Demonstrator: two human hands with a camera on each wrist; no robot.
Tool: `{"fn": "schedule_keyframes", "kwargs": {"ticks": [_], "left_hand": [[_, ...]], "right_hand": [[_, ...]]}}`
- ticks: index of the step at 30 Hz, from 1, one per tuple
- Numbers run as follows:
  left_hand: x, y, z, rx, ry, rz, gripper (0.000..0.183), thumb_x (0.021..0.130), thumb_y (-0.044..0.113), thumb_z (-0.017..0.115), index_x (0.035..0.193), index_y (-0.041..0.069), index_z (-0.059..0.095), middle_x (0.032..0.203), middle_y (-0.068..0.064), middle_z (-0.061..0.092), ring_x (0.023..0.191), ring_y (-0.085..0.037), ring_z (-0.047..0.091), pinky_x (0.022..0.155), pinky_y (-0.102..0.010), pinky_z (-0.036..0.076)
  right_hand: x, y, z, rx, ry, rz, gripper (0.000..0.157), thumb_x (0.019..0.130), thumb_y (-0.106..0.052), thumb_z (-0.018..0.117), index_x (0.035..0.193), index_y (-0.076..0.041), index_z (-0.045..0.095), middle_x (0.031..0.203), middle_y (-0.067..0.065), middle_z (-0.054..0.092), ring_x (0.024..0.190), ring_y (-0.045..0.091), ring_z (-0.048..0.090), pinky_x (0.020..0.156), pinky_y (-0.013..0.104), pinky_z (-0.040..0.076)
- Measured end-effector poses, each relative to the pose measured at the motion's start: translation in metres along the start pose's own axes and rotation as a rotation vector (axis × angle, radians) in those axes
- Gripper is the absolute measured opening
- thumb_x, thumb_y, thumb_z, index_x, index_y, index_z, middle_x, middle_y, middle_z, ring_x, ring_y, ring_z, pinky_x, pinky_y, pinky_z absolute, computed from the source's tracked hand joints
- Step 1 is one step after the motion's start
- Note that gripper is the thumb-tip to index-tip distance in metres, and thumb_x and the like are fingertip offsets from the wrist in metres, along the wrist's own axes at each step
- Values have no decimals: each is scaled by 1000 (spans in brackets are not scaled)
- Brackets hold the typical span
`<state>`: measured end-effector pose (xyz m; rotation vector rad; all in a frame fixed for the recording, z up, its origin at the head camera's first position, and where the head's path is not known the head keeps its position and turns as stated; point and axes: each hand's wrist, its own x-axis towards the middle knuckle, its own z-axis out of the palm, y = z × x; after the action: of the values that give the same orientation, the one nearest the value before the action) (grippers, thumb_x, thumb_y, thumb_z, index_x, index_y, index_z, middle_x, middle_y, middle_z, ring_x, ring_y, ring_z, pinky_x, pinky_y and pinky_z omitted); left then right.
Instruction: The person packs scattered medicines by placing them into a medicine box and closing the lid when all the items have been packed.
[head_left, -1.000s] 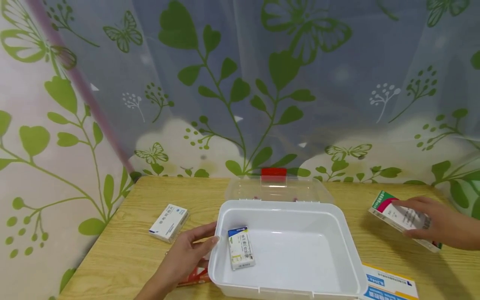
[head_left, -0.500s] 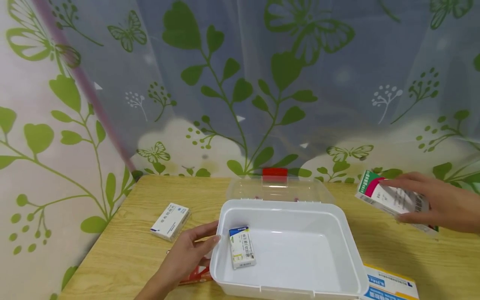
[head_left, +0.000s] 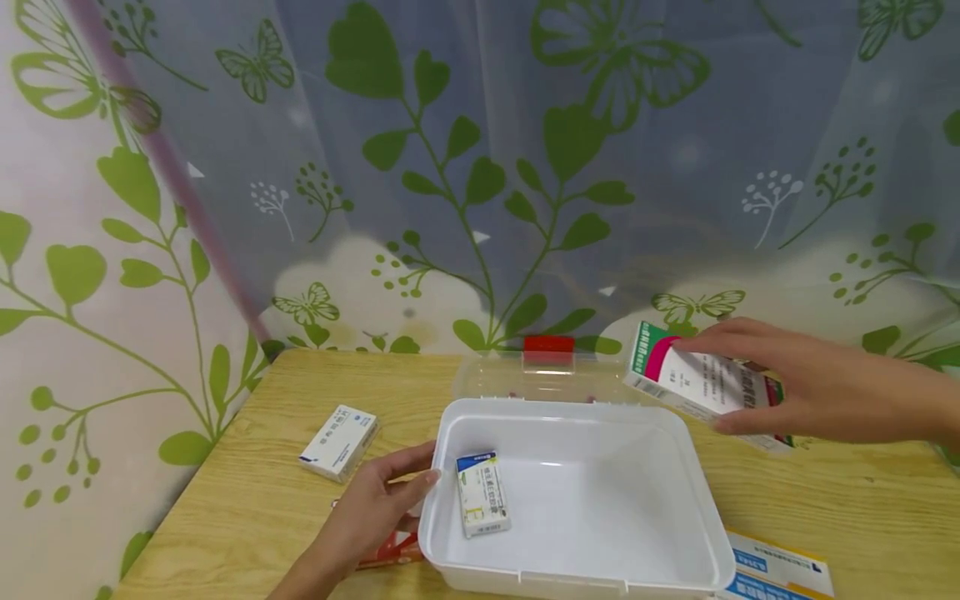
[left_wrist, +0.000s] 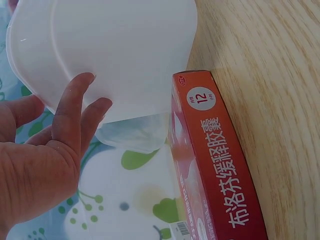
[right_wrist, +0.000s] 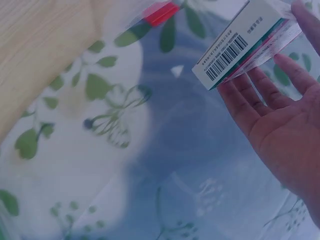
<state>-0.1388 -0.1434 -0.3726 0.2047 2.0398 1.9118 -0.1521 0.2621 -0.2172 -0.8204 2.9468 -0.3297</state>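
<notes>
My right hand point(head_left: 802, 383) holds a white, green and magenta medicine box point(head_left: 705, 375) between thumb and fingers, tilted above the table's back right. Its barcode end point(right_wrist: 226, 56) shows in the right wrist view. A white plastic storage box point(head_left: 577, 508) stands open in the middle, with a white, blue and yellow medicine box point(head_left: 482, 493) lying inside at its left. My left hand point(head_left: 371, 504) grips the storage box's left rim, thumb at the edge and fingers against the outer wall. Beside it on the table lies a red-orange medicine box point(left_wrist: 217, 155), mostly hidden in the head view.
A white medicine box point(head_left: 340, 442) lies on the wooden table point(head_left: 247, 500) at the left. A blue, white and orange box point(head_left: 780, 571) lies at the front right, partly behind the storage box. The clear lid point(head_left: 487, 375) with a red latch point(head_left: 549, 344) leans back towards the patterned curtain.
My right hand has lifted the green and magenta medicine box off the right side and carried it left, towards the storage box. My left hand has stayed at the rim.
</notes>
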Motion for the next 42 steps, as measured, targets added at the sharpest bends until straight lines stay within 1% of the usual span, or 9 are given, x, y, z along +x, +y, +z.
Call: {"fn": "schedule_keyframes", "kwargs": {"ticks": [3, 8, 11, 14, 20, 27, 32, 36, 42], "left_hand": [[0, 0, -1, 2, 2, -2, 54, 84, 25, 60, 131, 4, 43, 128, -19, 44, 95, -32, 57, 65, -44, 51], [1, 0, -1, 16, 14, -11, 54, 84, 26, 61, 131, 5, 43, 128, -19, 44, 94, -32, 58, 64, -41, 52], [1, 0, -1, 18, 17, -8, 53, 84, 25, 61, 130, 5, 44, 128, -19, 44, 94, -32, 58, 63, -41, 52], [2, 0, -1, 17, 10, 9, 52, 84, 25, 61, 130, 5, 44, 127, -20, 44, 94, -32, 58, 63, -42, 52], [3, -2, 0, 13, 0, 20, 51, 85, 23, 60, 130, 4, 44, 127, -20, 44, 94, -32, 58, 64, -44, 51], [2, -3, -1, -6, 0, 31, 51, 85, 21, 59, 130, 3, 43, 126, -19, 45, 96, -33, 57, 65, -46, 50], [2, -4, -2, -8, 9, 30, 51, 86, 21, 59, 130, 3, 43, 126, -19, 45, 96, -33, 57, 64, -45, 51], [1, -4, -2, -3, 18, 27, 51, 86, 20, 59, 130, 3, 43, 127, -20, 44, 94, -32, 58, 63, -44, 51], [0, -5, -2, -11, 25, 22, 51, 86, 20, 59, 130, 2, 43, 127, -20, 44, 94, -32, 58, 63, -43, 52]], "right_hand": [[9, -15, 2, 24, -22, -26, 66, 74, -59, 56, 132, -35, 35, 132, -9, 31, 99, 11, 46, 74, 34, 45], [27, -39, 7, 56, -76, -89, 68, 74, -62, 54, 133, -35, 33, 133, -9, 30, 113, 15, 41, 82, 40, 43], [39, -52, 12, 87, -100, -134, 69, 73, -62, 55, 133, -38, 31, 132, -13, 30, 113, 12, 40, 86, 39, 41], [51, -63, 20, 120, -118, -166, 68, 73, -62, 57, 133, -42, 30, 131, -18, 29, 109, 6, 39, 86, 36, 40], [70, -76, 44, 122, -169, -211, 69, 72, -64, 55, 133, -45, 29, 136, -22, 22, 118, 2, 28, 91, 34, 35], [82, -84, 73, 144, -229, -300, 66, 74, -57, 60, 132, -35, 38, 123, -15, 38, 102, 4, 40, 84, 30, 40], [87, -85, 88, 103, -293, -291, 65, 74, -55, 62, 131, -33, 41, 119, -13, 42, 97, 5, 43, 83, 33, 40], [90, -87, 96, 58, -355, -229, 65, 72, -51, 66, 129, -31, 43, 116, -12, 45, 95, 6, 43, 84, 33, 41], [94, -90, 108, -37, -409, -130, 66, 70, -49, 69, 128, -28, 45, 113, -9, 47, 91, 9, 43, 83, 36, 41]]}}
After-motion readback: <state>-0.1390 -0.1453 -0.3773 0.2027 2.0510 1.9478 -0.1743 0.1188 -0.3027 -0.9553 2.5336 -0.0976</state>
